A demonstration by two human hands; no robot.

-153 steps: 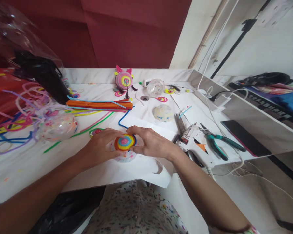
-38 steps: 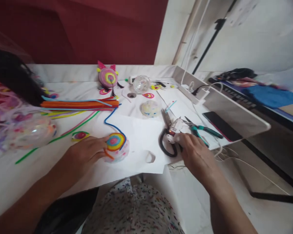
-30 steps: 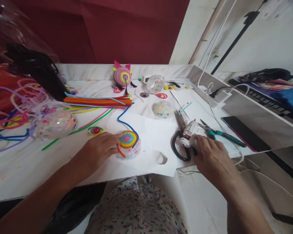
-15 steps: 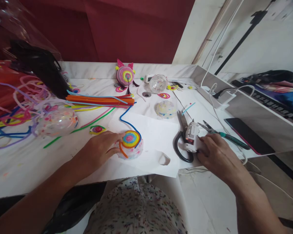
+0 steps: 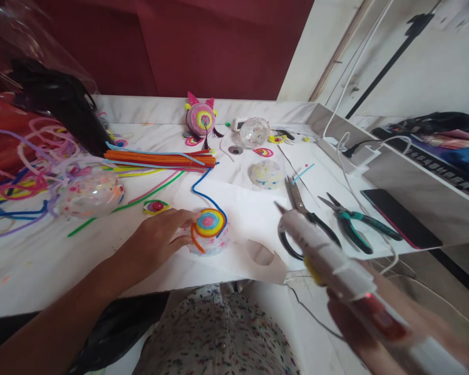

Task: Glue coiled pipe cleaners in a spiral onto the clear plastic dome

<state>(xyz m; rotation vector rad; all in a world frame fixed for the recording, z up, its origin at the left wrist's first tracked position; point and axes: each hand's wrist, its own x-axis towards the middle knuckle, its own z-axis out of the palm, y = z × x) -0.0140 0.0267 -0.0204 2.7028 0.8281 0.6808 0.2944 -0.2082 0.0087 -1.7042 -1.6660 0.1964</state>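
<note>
My left hand (image 5: pixel 164 234) holds the left side of a clear speckled dome (image 5: pixel 214 244), its fingertips at a coiled disc (image 5: pixel 208 222) of pink, blue, yellow and orange on top. A blue pipe cleaner (image 5: pixel 205 195) runs round the disc's right edge and trails away from it. An orange end hangs down the dome's left side. My right hand (image 5: pixel 375 323), blurred, is wrapped round a white glue gun (image 5: pixel 332 260) raised at the lower right, nozzle toward the upper left. Black-handled scissors (image 5: pixel 299 200) lie partly behind the gun.
Green-handled pliers (image 5: pixel 349 219) and a phone (image 5: pixel 400 217) lie at the right. Orange pipe cleaners (image 5: pixel 156 159) lie in a bundle behind my left hand, near another speckled dome (image 5: pixel 91 192). A pink figure (image 5: pixel 201 121) and a clear ball (image 5: pixel 255 132) stand at the back.
My right hand has lifted the glue gun off the scissors and pliers and brought it nearer the camera, nozzle now toward the upper left. My left hand stays on the dome.
</note>
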